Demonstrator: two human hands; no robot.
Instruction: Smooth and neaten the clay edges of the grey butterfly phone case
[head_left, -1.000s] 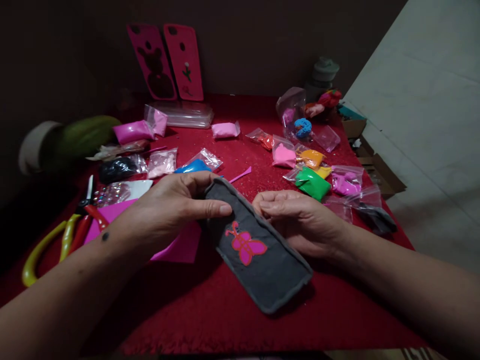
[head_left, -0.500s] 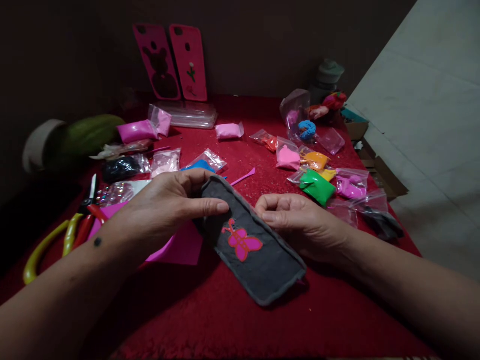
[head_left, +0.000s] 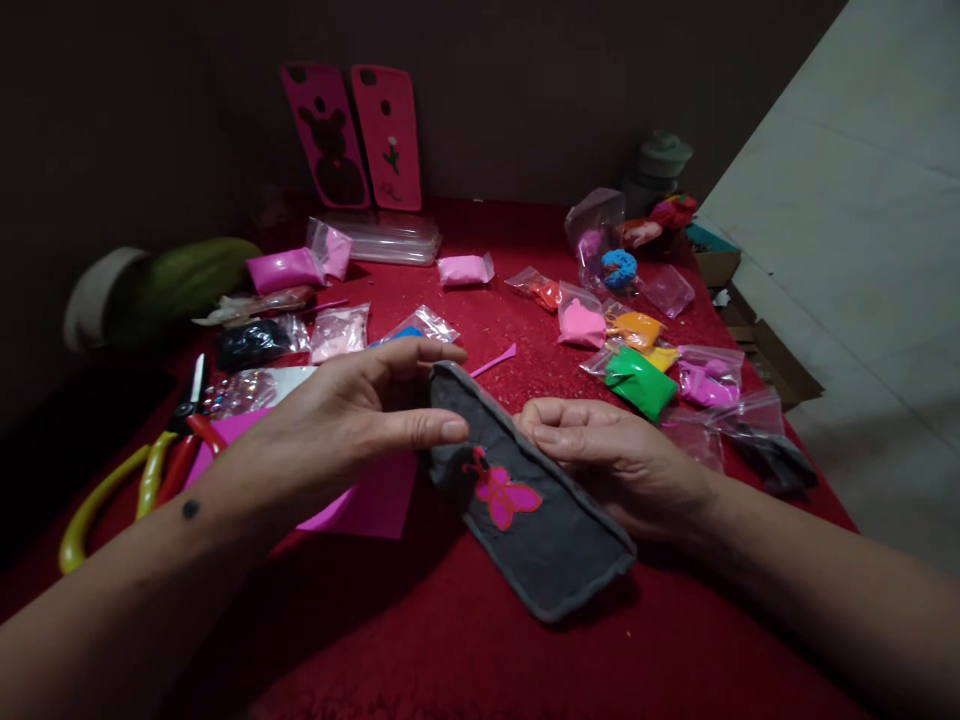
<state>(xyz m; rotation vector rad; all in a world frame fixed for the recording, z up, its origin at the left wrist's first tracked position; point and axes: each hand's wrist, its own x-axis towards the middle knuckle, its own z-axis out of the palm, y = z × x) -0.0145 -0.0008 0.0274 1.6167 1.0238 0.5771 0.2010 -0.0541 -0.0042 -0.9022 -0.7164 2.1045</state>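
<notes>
A grey clay-covered phone case [head_left: 540, 540] with a pink butterfly [head_left: 504, 495] on it lies slanted just above the red tablecloth [head_left: 420, 620]. My right hand [head_left: 615, 460] is curled round its right edge and holds it. At the case's top left, my left hand [head_left: 345, 415] has its fingers stretched out past the top end, and only the thumb tip rests on the grey surface. A pink sheet [head_left: 375, 505] lies under my left hand.
Several small bags of coloured clay lie across the cloth, among them a green one [head_left: 637, 380]. Yellow-handled pliers and red scissors [head_left: 161, 465] lie at the left. Two pink phone cases [head_left: 352, 135] lean on the back wall behind a clear box [head_left: 382, 235]. Cardboard boxes [head_left: 772, 360] stand at the right edge.
My left fingers have let go of the case's top end and straightened out; only the thumb still touches. The case has shifted slightly to the right in my right hand.
</notes>
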